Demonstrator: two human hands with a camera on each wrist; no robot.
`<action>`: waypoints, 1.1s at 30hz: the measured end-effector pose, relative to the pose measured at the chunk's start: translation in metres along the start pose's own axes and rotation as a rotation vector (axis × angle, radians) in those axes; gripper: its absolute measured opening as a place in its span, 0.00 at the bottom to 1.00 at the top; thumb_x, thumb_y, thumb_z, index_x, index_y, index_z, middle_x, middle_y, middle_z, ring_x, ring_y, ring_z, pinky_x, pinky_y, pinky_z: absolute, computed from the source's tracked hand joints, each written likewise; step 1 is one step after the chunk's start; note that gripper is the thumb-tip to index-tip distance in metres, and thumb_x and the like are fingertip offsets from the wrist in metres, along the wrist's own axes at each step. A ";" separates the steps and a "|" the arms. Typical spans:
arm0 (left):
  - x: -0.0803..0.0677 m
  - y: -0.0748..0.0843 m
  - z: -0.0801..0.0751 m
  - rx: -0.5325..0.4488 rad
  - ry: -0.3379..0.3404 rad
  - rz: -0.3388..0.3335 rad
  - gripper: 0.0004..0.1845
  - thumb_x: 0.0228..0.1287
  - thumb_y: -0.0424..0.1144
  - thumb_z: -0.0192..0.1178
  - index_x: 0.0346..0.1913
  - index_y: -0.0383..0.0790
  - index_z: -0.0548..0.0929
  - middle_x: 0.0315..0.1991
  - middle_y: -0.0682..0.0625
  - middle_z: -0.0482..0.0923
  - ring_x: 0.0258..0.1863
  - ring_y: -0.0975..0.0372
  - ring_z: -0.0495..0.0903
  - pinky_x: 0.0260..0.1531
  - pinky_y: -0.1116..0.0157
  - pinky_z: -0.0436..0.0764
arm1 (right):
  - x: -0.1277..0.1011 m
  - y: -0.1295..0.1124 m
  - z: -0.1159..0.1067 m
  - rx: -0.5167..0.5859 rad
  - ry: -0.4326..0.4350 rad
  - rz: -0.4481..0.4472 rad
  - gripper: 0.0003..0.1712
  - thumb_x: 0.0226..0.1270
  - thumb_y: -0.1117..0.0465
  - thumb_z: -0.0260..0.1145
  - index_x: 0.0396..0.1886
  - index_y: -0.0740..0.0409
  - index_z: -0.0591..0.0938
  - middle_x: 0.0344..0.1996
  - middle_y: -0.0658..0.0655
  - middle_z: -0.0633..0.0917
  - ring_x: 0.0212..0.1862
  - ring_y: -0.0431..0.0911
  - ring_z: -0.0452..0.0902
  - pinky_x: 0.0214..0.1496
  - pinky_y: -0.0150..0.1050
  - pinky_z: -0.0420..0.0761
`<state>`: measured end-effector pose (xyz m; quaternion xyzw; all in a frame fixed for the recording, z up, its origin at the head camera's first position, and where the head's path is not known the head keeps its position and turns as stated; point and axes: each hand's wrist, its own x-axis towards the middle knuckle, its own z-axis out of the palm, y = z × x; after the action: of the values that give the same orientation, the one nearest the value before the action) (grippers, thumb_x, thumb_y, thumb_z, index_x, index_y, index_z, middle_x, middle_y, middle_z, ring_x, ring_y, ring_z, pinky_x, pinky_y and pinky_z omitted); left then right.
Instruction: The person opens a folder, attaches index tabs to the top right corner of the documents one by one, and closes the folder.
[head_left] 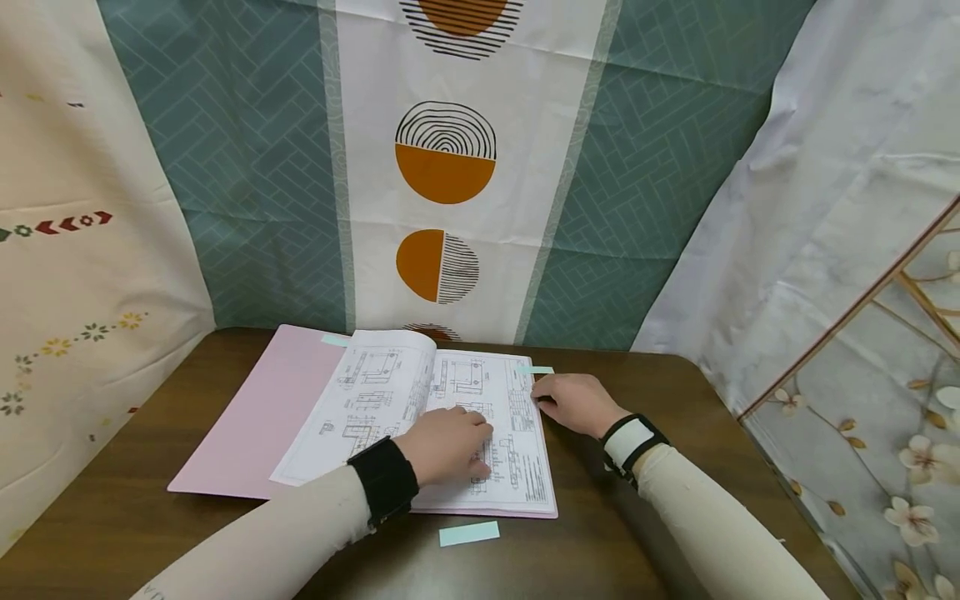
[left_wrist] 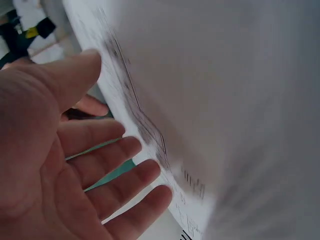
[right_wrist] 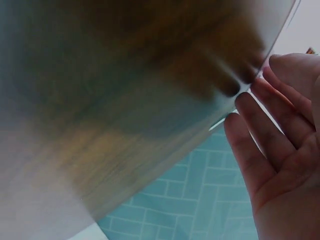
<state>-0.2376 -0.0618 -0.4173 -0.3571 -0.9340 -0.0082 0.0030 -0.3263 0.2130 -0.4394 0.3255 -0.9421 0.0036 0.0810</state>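
Note:
An open pink folder (head_left: 255,417) of technical drawings lies on a brown table (head_left: 637,533). My left hand (head_left: 450,442) rests flat on the right-hand page (head_left: 517,467), fingers straight and spread; in the left wrist view the palm (left_wrist: 75,165) faces the blurred printed sheet (left_wrist: 225,100). At that page's right edge is my right hand (head_left: 573,402), just below a small teal tab (head_left: 534,369) that sticks out from the sheets. In the right wrist view its fingers (right_wrist: 272,145) are nearly straight, with the tips against a blurred edge. It grips nothing that I can see.
A loose teal paper strip (head_left: 468,533) lies on the table in front of the folder. Another teal tab (head_left: 335,339) shows at the folder's top left. Patterned cloth backdrops (head_left: 247,167) close in the table at the back and on both sides.

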 end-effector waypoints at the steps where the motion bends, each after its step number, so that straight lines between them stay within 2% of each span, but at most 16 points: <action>1: -0.006 0.001 0.000 -0.016 0.000 0.012 0.28 0.69 0.58 0.77 0.64 0.45 0.88 0.60 0.50 0.87 0.59 0.55 0.85 0.60 0.56 0.83 | -0.004 -0.004 -0.002 0.005 -0.011 0.000 0.13 0.73 0.62 0.79 0.54 0.50 0.94 0.55 0.51 0.92 0.55 0.46 0.90 0.56 0.46 0.88; 4: -0.018 0.000 0.005 -0.037 0.009 0.048 0.28 0.67 0.56 0.78 0.64 0.46 0.89 0.61 0.51 0.87 0.59 0.55 0.85 0.59 0.57 0.84 | -0.014 -0.014 -0.006 0.014 -0.031 -0.005 0.14 0.72 0.62 0.80 0.55 0.51 0.94 0.56 0.51 0.92 0.55 0.46 0.90 0.58 0.46 0.88; 9: -0.029 0.002 0.010 -0.054 0.025 0.070 0.29 0.66 0.56 0.79 0.64 0.47 0.89 0.61 0.51 0.87 0.59 0.56 0.85 0.60 0.56 0.83 | -0.030 -0.031 -0.012 0.034 -0.024 -0.023 0.13 0.70 0.63 0.82 0.52 0.52 0.94 0.52 0.51 0.93 0.49 0.45 0.90 0.55 0.46 0.89; 16: -0.039 0.008 0.010 -0.071 0.083 0.115 0.25 0.64 0.57 0.81 0.57 0.46 0.91 0.53 0.52 0.89 0.50 0.58 0.87 0.52 0.59 0.85 | -0.052 -0.052 -0.018 0.019 -0.005 -0.017 0.11 0.69 0.61 0.83 0.50 0.50 0.94 0.50 0.50 0.93 0.46 0.43 0.88 0.53 0.44 0.89; 22: -0.043 0.010 0.011 -0.079 0.100 0.127 0.24 0.61 0.56 0.83 0.53 0.47 0.91 0.47 0.54 0.89 0.43 0.62 0.86 0.47 0.62 0.84 | -0.068 -0.063 -0.020 0.032 0.008 -0.004 0.10 0.68 0.62 0.83 0.47 0.51 0.94 0.47 0.49 0.93 0.45 0.42 0.88 0.49 0.43 0.89; 25: -0.043 0.010 0.011 -0.091 0.108 0.139 0.21 0.62 0.53 0.84 0.52 0.47 0.91 0.42 0.56 0.89 0.37 0.65 0.83 0.42 0.64 0.84 | -0.075 -0.067 -0.022 0.048 0.012 -0.012 0.09 0.68 0.62 0.83 0.47 0.51 0.94 0.46 0.48 0.93 0.44 0.41 0.88 0.48 0.43 0.89; 29: -0.044 0.010 0.011 -0.104 0.130 0.156 0.16 0.64 0.49 0.82 0.49 0.47 0.92 0.38 0.58 0.89 0.31 0.67 0.80 0.39 0.66 0.83 | -0.082 -0.072 -0.026 0.079 0.021 -0.004 0.07 0.69 0.61 0.82 0.45 0.50 0.93 0.41 0.45 0.92 0.37 0.38 0.81 0.44 0.40 0.87; 33: -0.045 0.012 0.013 -0.090 0.158 0.162 0.08 0.69 0.45 0.79 0.46 0.48 0.93 0.38 0.57 0.89 0.32 0.66 0.82 0.41 0.65 0.84 | -0.087 -0.074 -0.029 0.124 0.045 0.019 0.03 0.72 0.61 0.80 0.42 0.50 0.93 0.35 0.42 0.90 0.32 0.35 0.77 0.39 0.39 0.84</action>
<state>-0.1962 -0.0823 -0.4302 -0.4292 -0.8977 -0.0780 0.0613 -0.2092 0.2097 -0.4274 0.3207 -0.9410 0.0702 0.0818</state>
